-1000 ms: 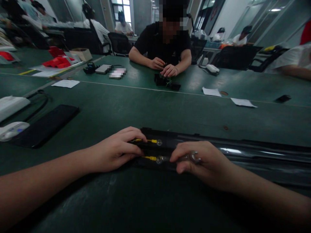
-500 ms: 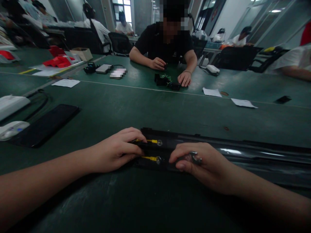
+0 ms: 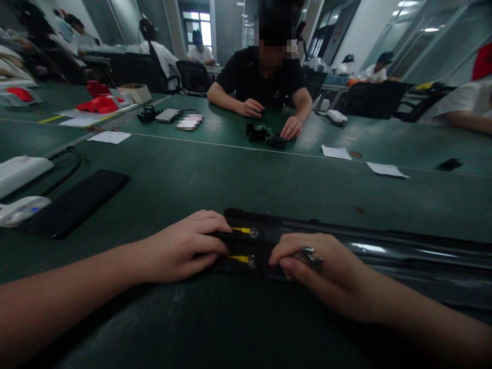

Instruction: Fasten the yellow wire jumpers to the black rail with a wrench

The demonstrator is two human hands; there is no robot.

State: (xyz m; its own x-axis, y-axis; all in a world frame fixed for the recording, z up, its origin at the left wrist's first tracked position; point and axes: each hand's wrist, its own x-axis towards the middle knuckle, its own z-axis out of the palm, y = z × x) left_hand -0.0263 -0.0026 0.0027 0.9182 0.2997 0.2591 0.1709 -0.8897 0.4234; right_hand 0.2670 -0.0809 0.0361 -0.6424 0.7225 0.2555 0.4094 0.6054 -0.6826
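Observation:
A long glossy black panel [image 3: 330,237] lies across the green table in front of me. At its left end, two yellow-sleeved wires [image 3: 241,230] run to round metal fasteners [image 3: 252,261]. My left hand [image 3: 192,246] is closed at this end, its fingertips over the wires; what lies beneath the fingers is partly hidden. My right hand [image 3: 323,269] rests over the panel just right of the fasteners. It is closed around a small hand tool with a shiny metal end [image 3: 310,256]; the rest of the tool is hidden in the palm.
A black slab like a phone or tablet [image 3: 77,202] and white devices [image 3: 25,210] lie at left. Across the table a person in black [image 3: 265,77] handles black parts with green wires [image 3: 265,134]. Paper slips [image 3: 336,152] lie along the table seam.
The whole view has shifted slightly, so things sit a little lower in the picture. Both hands keep nearly the same places on the panel.

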